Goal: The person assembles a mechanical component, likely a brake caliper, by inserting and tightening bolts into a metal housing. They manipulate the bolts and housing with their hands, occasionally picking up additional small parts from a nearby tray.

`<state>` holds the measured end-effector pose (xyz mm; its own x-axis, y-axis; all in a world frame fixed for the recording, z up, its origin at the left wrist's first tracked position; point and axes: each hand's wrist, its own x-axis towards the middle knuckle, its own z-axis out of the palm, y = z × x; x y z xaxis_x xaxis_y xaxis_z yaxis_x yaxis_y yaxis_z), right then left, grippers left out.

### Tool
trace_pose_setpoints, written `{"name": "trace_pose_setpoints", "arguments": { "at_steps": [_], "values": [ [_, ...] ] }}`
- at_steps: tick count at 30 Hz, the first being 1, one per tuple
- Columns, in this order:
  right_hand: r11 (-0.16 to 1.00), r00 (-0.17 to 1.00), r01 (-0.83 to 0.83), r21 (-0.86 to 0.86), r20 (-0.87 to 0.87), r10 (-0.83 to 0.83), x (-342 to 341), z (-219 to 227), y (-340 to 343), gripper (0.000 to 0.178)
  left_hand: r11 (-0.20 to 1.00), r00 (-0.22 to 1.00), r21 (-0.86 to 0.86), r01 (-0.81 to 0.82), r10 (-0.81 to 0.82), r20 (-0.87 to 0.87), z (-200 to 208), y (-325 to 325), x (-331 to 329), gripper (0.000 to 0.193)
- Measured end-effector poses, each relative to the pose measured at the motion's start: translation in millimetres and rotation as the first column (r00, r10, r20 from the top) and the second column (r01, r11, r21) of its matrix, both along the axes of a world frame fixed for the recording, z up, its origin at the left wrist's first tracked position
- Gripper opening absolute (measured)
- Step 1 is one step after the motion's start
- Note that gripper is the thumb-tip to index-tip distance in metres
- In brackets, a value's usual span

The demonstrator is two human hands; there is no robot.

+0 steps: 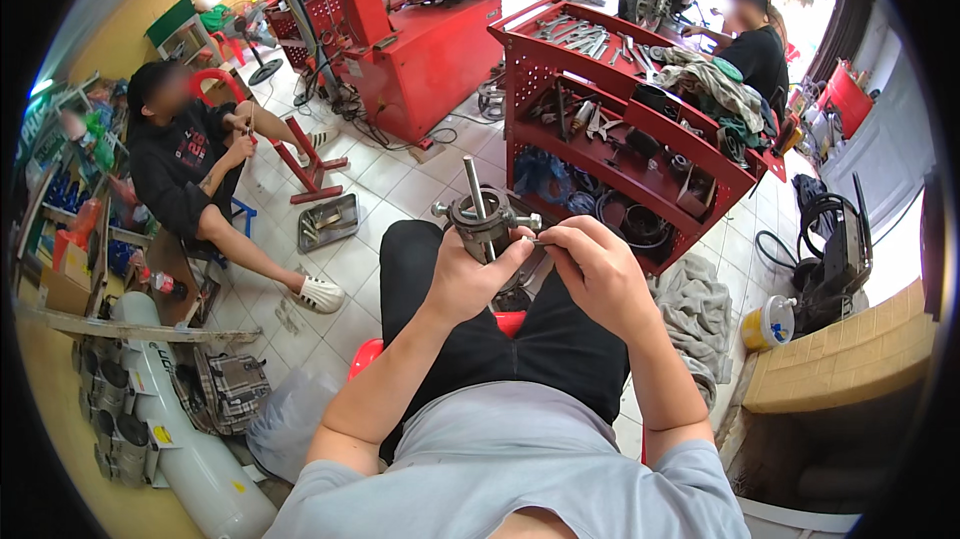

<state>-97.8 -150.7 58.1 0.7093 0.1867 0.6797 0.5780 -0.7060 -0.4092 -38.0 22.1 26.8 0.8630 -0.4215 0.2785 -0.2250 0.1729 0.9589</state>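
Above my lap, my left hand (462, 279) is wrapped around a cylindrical metal fixture (482, 227) with an open ring-like top. A thin steel rod (474, 187) stands up out of it, slightly tilted. Bolts stick out from its sides, one a left bolt (441, 210) with a round head. Close to the right-hand bolt (528, 222), the fingers of my right hand (602, 271) are pinched together. Between those fingertips a small light, thin piece (535, 240) shows, too small to name. Part of the fixture's lower end is hidden by my left hand.
A red tool cart (625, 104) with wrenches (583, 37) and rags (705, 79) stands ahead to the right. A metal tray of parts (328, 222) lies on the tiles by a seated person (195, 154). Grey cloth (694, 309) and a bucket (768, 324) are at right.
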Motion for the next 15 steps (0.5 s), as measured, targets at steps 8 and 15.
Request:
{"name": "trace_pose_setpoints", "arguments": {
  "at_steps": [8,15],
  "values": [
    [0.994,0.994,0.106,-0.023,-0.02,-0.106,1,-3,-2,0.012,1.0,0.979,-0.007,0.01,-0.009,0.204,0,-5,7,0.027],
    [0.963,0.975,0.131,0.234,-0.208,-0.082,1,-8,1,0.008,0.998,0.972,-0.036,0.045,-0.035,0.23,4,-10,8,0.025]
  ]
}}
